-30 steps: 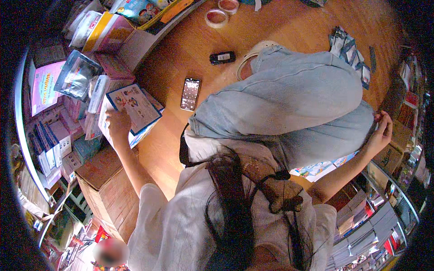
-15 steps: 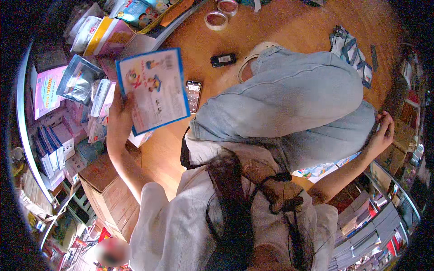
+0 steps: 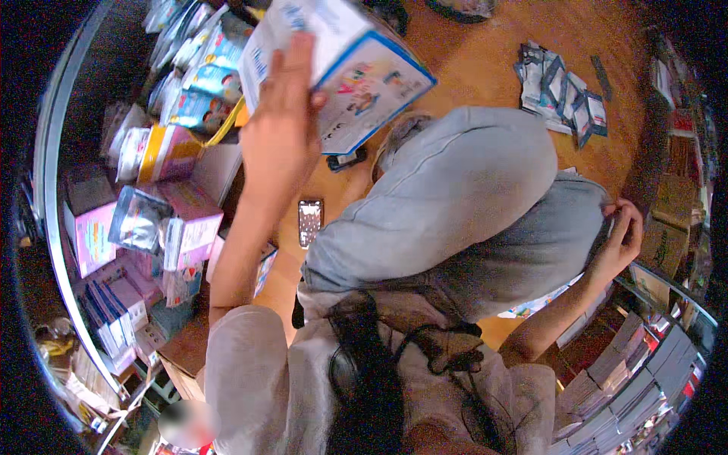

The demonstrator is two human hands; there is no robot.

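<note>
Left hand [image 3: 282,125] clasping a blue-edged white box [image 3: 371,87], raised above the wooden floor [image 3: 481,68], bagged goods [image 3: 208,83] near its left edge, bare boards off its right edge, right hand [image 3: 623,231] curled by the knee [image 3: 588,199], grip unclear

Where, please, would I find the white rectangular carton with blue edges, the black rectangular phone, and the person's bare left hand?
White rectangular carton with blue edges [image 3: 365,89]: head view, on its blue-bordered printed face.
Black rectangular phone [image 3: 310,224]: head view, on its lit screen.
Bare left hand [image 3: 283,121]: head view, on its back.
</note>
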